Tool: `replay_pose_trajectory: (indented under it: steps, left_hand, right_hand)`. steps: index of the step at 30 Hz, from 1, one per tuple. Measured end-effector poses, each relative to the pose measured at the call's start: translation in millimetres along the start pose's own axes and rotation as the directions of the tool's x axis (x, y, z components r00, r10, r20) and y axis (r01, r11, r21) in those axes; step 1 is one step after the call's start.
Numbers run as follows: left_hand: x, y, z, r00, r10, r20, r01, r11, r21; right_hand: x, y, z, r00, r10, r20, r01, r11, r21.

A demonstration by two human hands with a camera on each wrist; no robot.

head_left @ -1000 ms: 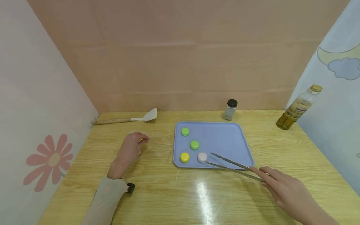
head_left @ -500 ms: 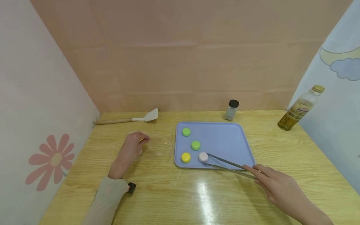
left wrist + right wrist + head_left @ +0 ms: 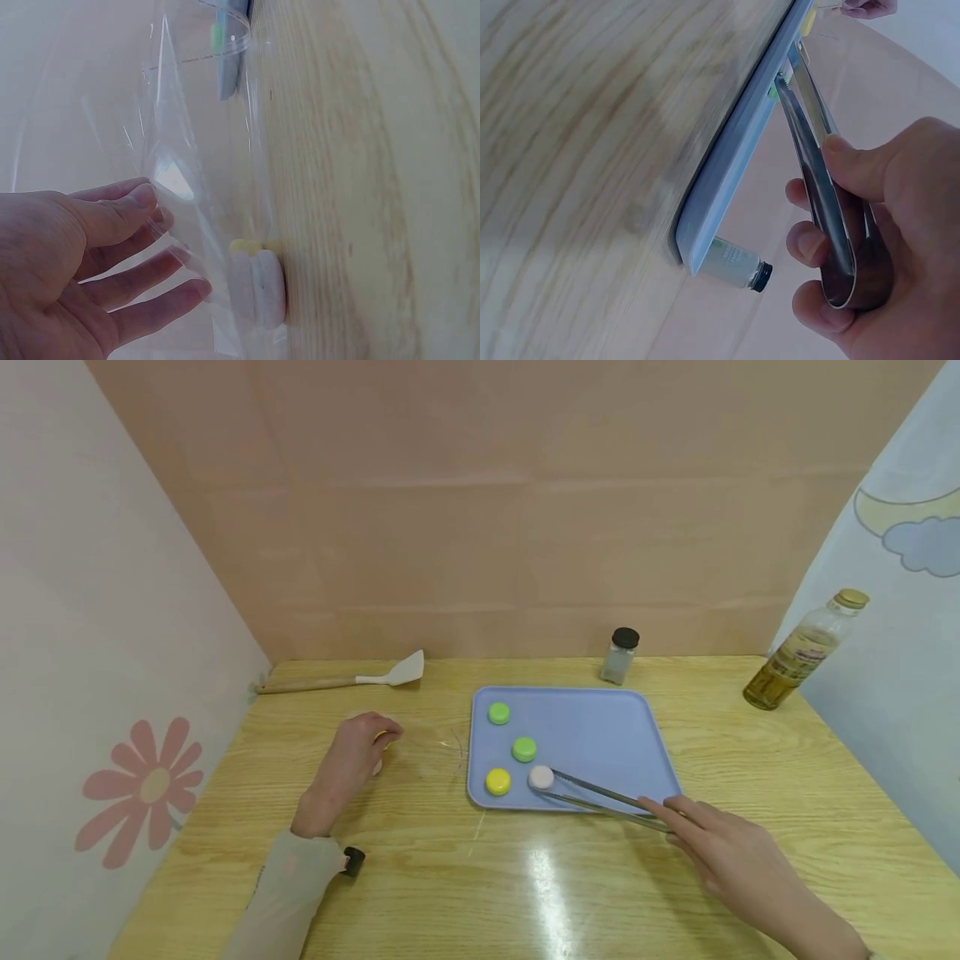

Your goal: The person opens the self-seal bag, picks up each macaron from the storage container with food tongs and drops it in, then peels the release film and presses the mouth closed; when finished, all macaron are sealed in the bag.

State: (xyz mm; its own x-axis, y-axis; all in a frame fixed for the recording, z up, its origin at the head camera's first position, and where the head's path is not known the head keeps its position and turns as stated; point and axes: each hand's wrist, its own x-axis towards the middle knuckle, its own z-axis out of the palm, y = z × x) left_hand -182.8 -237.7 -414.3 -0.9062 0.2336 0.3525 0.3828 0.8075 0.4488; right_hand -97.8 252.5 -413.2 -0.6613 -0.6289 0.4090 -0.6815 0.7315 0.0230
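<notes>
My left hand (image 3: 348,764) pinches the rim of a clear plastic bag (image 3: 176,180) between thumb and fingertips, holding its mouth toward the tray. Inside the bag, low near the tabletop, lie a white macaron (image 3: 256,292) and a yellow macaron (image 3: 246,246) partly hidden behind it. Metal tongs (image 3: 810,161) are gripped in my right hand (image 3: 738,864), thumb on one arm and fingers round the other. Their tips sit on either side of a pale white macaron (image 3: 541,777) at the front of the blue tray (image 3: 600,727).
Two green macarons, one nearer the middle (image 3: 524,748) and one at the back left (image 3: 498,713), share the tray with a yellow macaron (image 3: 497,782). Behind stand a black-capped jar (image 3: 618,657) and an oil bottle (image 3: 798,660). A spatula (image 3: 337,682) lies at the back left.
The right hand has moved left and the tongs have closed in on the pale macaron from its right side. The left hand keeps its place at the bag.
</notes>
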Motion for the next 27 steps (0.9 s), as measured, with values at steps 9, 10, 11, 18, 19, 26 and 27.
replay_pose_trajectory:
  steps: [9, 10, 11, 18, 19, 26, 27]
  left_hand:
    - [0.6, 0.0, -0.5, 1.0, 0.005, -0.003, -0.005, 1.0, -0.004]
    - [0.7, -0.3, -0.4, 1.0, 0.006, -0.004, -0.006, 1.0, -0.004]
    - [0.6, -0.6, -0.3, 1.0, 0.007, -0.005, -0.007, 1.0, -0.004]
    - [-0.3, -1.4, 0.1, 1.0, -0.001, 0.0, 0.001, 1.0, 0.0]
    - [-0.4, -1.3, 0.2, 1.0, -0.003, 0.001, 0.003, 1.0, -0.004]
    - [-0.3, -1.2, 0.7, 1.0, 0.014, -0.017, -0.014, 1.0, 0.001]
    - [-0.1, -1.3, 0.8, 1.0, 0.016, -0.018, -0.016, 1.0, 0.003]
  right_hand:
    - [0.2, 0.0, -2.6, 1.0, 0.009, 0.003, -0.009, 1.0, -0.012]
    - [0.2, 0.0, -3.1, 1.0, 0.008, -0.002, -0.008, 1.0, -0.013]
    - [0.2, 0.1, -3.6, 1.0, 0.007, -0.005, -0.007, 1.0, -0.014]
    - [2.3, -2.5, -5.7, 1.0, 0.001, -0.029, -0.001, 1.0, -0.021]
    - [3.4, -3.5, -5.9, 0.999, -0.003, -0.036, 0.002, 1.0, -0.021]
    - [18.3, -11.6, -5.0, 0.996, -0.05, -0.074, 0.051, 0.999, 0.005]
    - [20.8, -12.5, -4.6, 0.995, -0.056, -0.077, 0.056, 0.998, 0.009]
